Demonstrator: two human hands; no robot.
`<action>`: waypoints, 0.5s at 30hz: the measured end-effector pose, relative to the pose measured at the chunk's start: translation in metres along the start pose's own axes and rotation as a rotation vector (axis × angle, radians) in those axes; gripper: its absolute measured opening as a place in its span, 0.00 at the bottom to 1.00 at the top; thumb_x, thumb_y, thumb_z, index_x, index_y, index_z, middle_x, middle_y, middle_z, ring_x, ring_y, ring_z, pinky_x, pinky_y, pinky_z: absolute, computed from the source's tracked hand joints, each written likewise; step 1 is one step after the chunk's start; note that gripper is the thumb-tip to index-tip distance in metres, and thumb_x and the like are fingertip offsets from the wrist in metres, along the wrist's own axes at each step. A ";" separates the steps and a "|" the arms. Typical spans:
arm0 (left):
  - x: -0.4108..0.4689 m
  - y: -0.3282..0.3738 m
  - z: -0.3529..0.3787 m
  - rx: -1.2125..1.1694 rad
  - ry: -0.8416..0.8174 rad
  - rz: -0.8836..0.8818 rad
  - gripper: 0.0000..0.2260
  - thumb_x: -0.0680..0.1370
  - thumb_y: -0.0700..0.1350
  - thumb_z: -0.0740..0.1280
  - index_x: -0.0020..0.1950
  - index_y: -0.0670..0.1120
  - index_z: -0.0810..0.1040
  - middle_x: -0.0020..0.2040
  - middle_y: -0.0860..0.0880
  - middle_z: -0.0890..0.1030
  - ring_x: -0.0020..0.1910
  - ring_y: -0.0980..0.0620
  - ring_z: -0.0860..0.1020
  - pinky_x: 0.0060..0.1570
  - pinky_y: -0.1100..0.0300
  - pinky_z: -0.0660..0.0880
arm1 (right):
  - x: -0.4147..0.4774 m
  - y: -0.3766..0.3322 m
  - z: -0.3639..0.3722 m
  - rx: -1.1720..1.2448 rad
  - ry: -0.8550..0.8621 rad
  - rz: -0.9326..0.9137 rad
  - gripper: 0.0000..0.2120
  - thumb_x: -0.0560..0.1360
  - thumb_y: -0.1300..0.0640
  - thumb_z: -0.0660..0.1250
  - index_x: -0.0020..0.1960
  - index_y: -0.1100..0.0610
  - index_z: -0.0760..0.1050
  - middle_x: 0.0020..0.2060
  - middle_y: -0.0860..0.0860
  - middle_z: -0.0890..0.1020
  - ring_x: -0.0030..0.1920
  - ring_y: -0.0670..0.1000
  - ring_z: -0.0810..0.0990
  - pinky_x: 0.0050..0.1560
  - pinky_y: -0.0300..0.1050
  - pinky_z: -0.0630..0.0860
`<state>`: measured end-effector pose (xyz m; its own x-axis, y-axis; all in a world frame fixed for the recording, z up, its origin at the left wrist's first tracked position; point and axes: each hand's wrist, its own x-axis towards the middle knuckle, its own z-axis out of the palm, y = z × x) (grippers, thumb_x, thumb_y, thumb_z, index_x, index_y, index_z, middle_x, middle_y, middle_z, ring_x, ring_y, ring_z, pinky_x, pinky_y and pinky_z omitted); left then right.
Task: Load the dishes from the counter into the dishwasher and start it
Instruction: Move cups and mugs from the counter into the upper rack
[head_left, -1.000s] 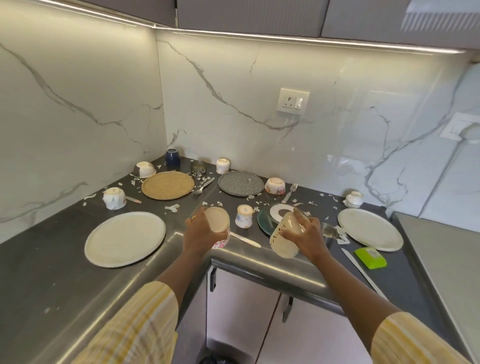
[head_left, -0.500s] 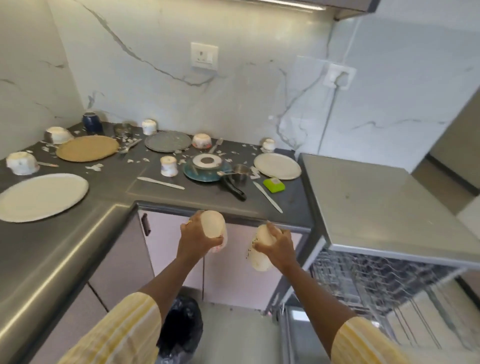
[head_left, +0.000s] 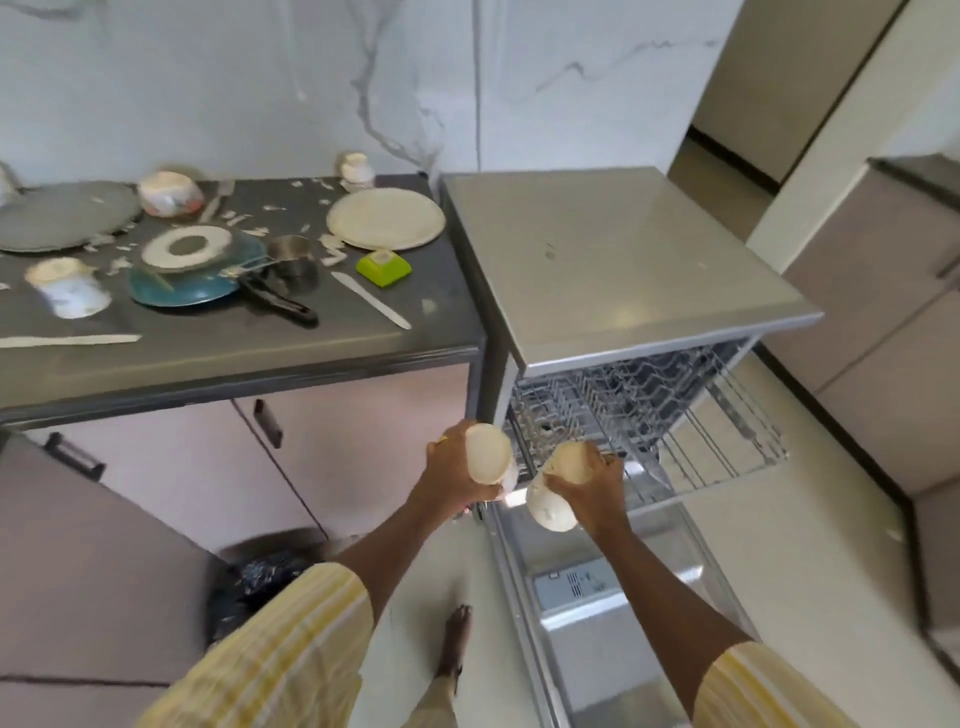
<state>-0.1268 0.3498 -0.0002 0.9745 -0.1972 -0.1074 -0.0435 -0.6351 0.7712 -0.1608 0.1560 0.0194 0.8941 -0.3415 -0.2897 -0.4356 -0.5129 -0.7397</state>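
Left grip (head_left: 454, 470) is curled tight round the left cup (head_left: 487, 453). Right grip (head_left: 595, 486) is wrapped round the right cup (head_left: 550, 506) the same way. Both cups are up in the air, near the front of the open dishwasher (head_left: 623, 260), just before its pulled-out rack (head_left: 675, 415). The door (head_left: 597, 597) lies flat and low under the right arm. Far to the left, the tabletop (head_left: 234, 343) has lots more to load: a plate (head_left: 387, 218), a small pan (head_left: 293, 265), a bowl (head_left: 169, 193) and a knife (head_left: 371, 300).

What could go wrong? The cups look smooth and messy, so one could slip and break on the floor or the door. A cup could bang the rack's metal edge if it goes in too fast. The low door could trip a foot (head_left: 457, 639). A cup set mouth up would fill with water.
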 end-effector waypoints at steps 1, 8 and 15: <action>0.012 0.004 0.013 -0.001 -0.036 0.022 0.41 0.62 0.48 0.80 0.69 0.45 0.63 0.66 0.47 0.70 0.65 0.47 0.67 0.61 0.60 0.59 | 0.008 0.010 -0.007 -0.007 0.036 0.026 0.42 0.67 0.54 0.76 0.74 0.58 0.59 0.66 0.62 0.62 0.65 0.61 0.67 0.64 0.51 0.67; 0.120 0.028 0.092 0.023 -0.227 0.060 0.44 0.60 0.50 0.80 0.70 0.48 0.61 0.66 0.47 0.69 0.66 0.46 0.67 0.64 0.53 0.64 | 0.078 0.060 -0.040 0.049 0.237 0.199 0.42 0.65 0.56 0.77 0.73 0.58 0.60 0.64 0.62 0.65 0.63 0.61 0.68 0.62 0.50 0.68; 0.208 0.025 0.147 0.221 -0.339 0.131 0.47 0.59 0.51 0.81 0.71 0.44 0.60 0.64 0.43 0.72 0.62 0.44 0.71 0.62 0.50 0.69 | 0.125 0.083 -0.019 0.109 0.291 0.307 0.44 0.65 0.57 0.77 0.74 0.61 0.58 0.65 0.61 0.64 0.64 0.60 0.68 0.62 0.50 0.69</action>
<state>0.0420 0.1832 -0.0960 0.8317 -0.4977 -0.2461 -0.2441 -0.7258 0.6431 -0.0875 0.0562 -0.0668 0.6516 -0.6807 -0.3348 -0.6491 -0.2720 -0.7105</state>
